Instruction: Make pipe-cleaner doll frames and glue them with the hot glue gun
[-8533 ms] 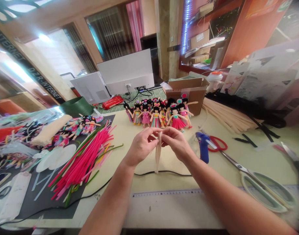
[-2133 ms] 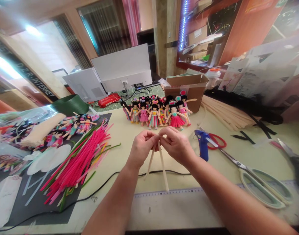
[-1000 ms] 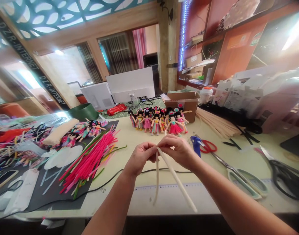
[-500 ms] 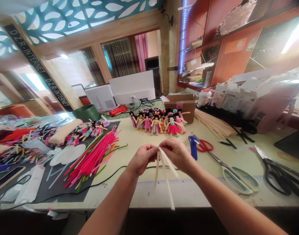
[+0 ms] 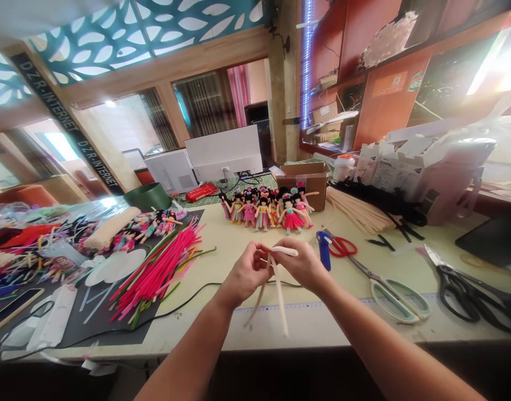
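Note:
Cream pipe-cleaner strips [image 5: 281, 303] are pinched between my two hands above the front part of the table. My left hand [image 5: 247, 273] has its fingers closed on them from the left. From the right, my right hand [image 5: 301, 260] grips them with thumb and fingers. Two ends hang down below the fingers, and one short end points right across my right hand. The point where the strips meet is partly hidden by the fingertips. Behind the hands stands a group of small dolls [image 5: 262, 214] with black hair and colourful skirts.
Pink and green pipe cleaners [image 5: 163, 267] lie on a black mat at left. Right of the hands are a blue tool [image 5: 324, 250], red-handled scissors [image 5: 342, 246], green-handled scissors [image 5: 399, 301] and black scissors [image 5: 460, 289]. A cardboard box [image 5: 317, 184] stands behind. A ruler and black cable lie in front.
One strip end has swung up and now points right over my right hand. The left hanging strip has tilted further left. The view has shifted slightly right.

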A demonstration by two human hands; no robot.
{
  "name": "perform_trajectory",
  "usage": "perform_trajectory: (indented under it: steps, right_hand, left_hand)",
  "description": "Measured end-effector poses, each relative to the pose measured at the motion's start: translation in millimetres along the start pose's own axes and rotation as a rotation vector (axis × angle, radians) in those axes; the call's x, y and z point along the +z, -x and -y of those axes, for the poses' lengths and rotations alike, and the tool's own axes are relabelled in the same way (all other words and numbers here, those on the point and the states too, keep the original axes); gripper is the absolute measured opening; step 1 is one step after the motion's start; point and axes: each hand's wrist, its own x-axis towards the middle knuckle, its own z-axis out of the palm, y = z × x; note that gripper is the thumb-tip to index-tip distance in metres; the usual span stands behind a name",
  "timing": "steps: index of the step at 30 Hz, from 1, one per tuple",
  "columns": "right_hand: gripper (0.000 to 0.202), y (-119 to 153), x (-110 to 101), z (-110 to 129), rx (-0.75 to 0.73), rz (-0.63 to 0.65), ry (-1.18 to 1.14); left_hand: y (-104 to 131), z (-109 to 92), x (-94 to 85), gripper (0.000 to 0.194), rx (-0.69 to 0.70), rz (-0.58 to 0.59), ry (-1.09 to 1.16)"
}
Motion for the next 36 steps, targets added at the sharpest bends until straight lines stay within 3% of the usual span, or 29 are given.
perform_trajectory:
  steps: [7,13,20,28,36]
  right_hand:
    - [0.012,5,4,3,0.014,-0.035,0.138]
    - [0.009,8,2,1,-0.091,-0.024,0.208]
    - [0.01,11,1,4,-0.216,-0.039,0.221]
    - [0.011,13,1,0,-0.226,-0.042,0.201]
    - [0.012,14,0,-7,-0.273,0.024,0.248]
  left_hand:
    - [5,0,6.4,0.007,0.304,-0.274,-0.603]
    - [7,0,-1.2,0.013,0.427,-0.213,-0.526]
    - [1,7,-5.5,0.024,0.243,-0.234,-0.359]
    - [-4,14,-3.9,0.024,0.114,-0.263,-0.102]
    - [-6,10,-13.6,0.023,0.022,-0.161,-0.069]
